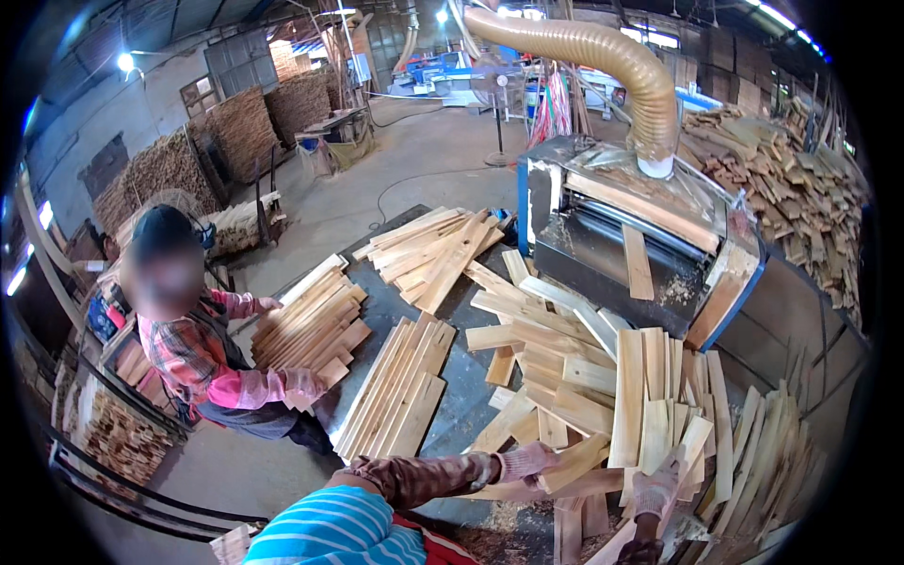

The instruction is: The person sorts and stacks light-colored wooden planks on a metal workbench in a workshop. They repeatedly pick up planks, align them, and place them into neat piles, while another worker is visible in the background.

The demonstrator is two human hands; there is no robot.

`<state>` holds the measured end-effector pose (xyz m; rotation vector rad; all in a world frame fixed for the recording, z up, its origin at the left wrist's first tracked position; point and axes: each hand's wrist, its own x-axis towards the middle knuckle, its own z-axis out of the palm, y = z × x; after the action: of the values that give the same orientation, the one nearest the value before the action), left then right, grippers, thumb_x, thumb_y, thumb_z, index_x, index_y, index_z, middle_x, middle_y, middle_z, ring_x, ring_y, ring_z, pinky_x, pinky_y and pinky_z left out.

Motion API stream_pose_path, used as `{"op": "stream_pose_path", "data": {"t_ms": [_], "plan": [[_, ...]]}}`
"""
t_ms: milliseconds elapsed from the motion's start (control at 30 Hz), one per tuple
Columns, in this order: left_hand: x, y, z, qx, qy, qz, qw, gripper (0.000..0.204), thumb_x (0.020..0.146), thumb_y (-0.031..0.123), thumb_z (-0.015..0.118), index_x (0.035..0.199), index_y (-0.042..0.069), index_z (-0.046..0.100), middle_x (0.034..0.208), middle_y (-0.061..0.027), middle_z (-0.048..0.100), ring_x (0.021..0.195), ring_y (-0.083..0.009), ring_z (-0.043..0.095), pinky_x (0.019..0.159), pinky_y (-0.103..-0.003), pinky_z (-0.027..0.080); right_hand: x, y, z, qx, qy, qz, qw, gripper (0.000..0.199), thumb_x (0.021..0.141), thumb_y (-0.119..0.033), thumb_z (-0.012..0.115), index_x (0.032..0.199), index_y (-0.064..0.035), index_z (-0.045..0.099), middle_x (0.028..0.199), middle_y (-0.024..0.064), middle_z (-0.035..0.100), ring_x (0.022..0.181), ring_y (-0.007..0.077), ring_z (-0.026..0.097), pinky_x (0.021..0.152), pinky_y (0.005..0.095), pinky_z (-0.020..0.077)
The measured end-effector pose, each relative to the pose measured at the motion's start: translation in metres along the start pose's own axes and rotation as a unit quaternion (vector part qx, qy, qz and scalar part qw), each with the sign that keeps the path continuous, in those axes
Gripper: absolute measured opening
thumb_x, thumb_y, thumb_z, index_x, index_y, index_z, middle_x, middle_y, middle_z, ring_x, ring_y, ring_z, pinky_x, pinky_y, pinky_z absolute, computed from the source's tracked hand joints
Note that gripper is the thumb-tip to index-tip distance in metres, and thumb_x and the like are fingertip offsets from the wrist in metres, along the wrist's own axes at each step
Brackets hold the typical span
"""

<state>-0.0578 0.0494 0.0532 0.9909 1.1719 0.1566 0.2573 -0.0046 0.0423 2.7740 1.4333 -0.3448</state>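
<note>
My left hand point(527, 460), in a pale knitted glove, is closed on the near end of a wooden board point(576, 465) at the front of a jumbled heap. My right hand point(653, 492), gloved too, is at the lower ends of upright-leaning boards point(629, 400). Its fingers are bent around a board, though part of the grip is hidden. Loose wooden boards point(556, 353) lie crosswise beyond both hands. A neat row of boards point(395, 391) rests on the dark table point(452, 377) to the left of the heap.
A planing machine point(640, 221) with a thick ribbed hose point(603, 47) stands beyond the heap; one board point(637, 264) lies on its bed. At left, a co-worker point(202, 330) handles a stack of boards point(311, 320). More timber point(782, 179) is piled at far right.
</note>
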Motion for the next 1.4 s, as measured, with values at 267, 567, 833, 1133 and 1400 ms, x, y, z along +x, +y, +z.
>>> {"op": "stream_pose_path", "data": {"t_ms": [267, 567, 833, 1133, 1400], "plan": [[-0.109, 0.001, -0.106, 0.014, 0.017, 0.112, 0.993, 0.037, 0.095, 0.035, 0.058, 0.098, -0.001, 0.070, 0.077, -0.0037, 0.066, 0.058, -0.0111, 0.060, 0.048, -0.028, 0.049, -0.077, -0.009, 0.003, 0.039, 0.026, 0.039, 0.998, 0.119, 0.064, -0.026, 0.076, 0.159, -0.0096, 0.007, 0.152, 0.0226, 0.040, 0.127, 0.0381, 0.053, 0.108, 0.0417, 0.0446], [-0.212, -0.060, -0.233, -0.066, 0.007, 0.062, 0.996, 0.043, 0.096, 0.029, 0.064, 0.119, -0.007, 0.064, 0.096, -0.0078, 0.070, 0.084, -0.0127, 0.067, 0.071, -0.027, 0.054, -0.146, -0.082, 0.057, 0.340, 0.142, -0.118, 0.922, 0.056, 0.072, -0.021, 0.076, 0.123, -0.0032, 0.062, 0.112, 0.0128, 0.070, 0.102, 0.0278, 0.066, 0.092, 0.0423, 0.0523], [-0.278, -0.151, -0.301, -0.065, 0.054, 0.015, 0.996, 0.049, 0.090, 0.033, 0.072, 0.117, -0.008, 0.066, 0.098, -0.0060, 0.069, 0.089, -0.0137, 0.063, 0.077, -0.028, 0.050, -0.154, -0.173, 0.107, 0.285, 0.070, -0.006, 0.956, 0.078, 0.078, -0.026, 0.079, 0.141, 0.0046, 0.045, 0.118, 0.0192, 0.067, 0.101, 0.0312, 0.065, 0.089, 0.0361, 0.0530], [-0.216, -0.217, -0.309, -0.146, 0.019, -0.010, 0.989, 0.051, 0.092, 0.022, 0.069, 0.131, -0.008, 0.056, 0.107, -0.0072, 0.067, 0.098, -0.0159, 0.065, 0.088, -0.030, 0.051, -0.176, -0.180, 0.138, 0.746, 0.033, 0.017, 0.664, 0.059, 0.089, -0.004, 0.069, 0.142, 0.0065, 0.045, 0.114, 0.0086, 0.065, 0.095, 0.0164, 0.063, 0.082, 0.0284, 0.0546], [-0.189, -0.196, -0.341, -0.028, -0.021, 0.019, 0.999, 0.061, 0.086, 0.037, 0.077, 0.127, -0.006, 0.061, 0.104, -0.0080, 0.070, 0.091, -0.0140, 0.066, 0.080, -0.028, 0.053, -0.224, -0.189, 0.153, 0.698, 0.182, 0.062, 0.690, 0.056, 0.093, -0.004, 0.063, 0.144, 0.0049, 0.043, 0.123, 0.0101, 0.062, 0.100, 0.0162, 0.060, 0.088, 0.0271, 0.0510]]}}
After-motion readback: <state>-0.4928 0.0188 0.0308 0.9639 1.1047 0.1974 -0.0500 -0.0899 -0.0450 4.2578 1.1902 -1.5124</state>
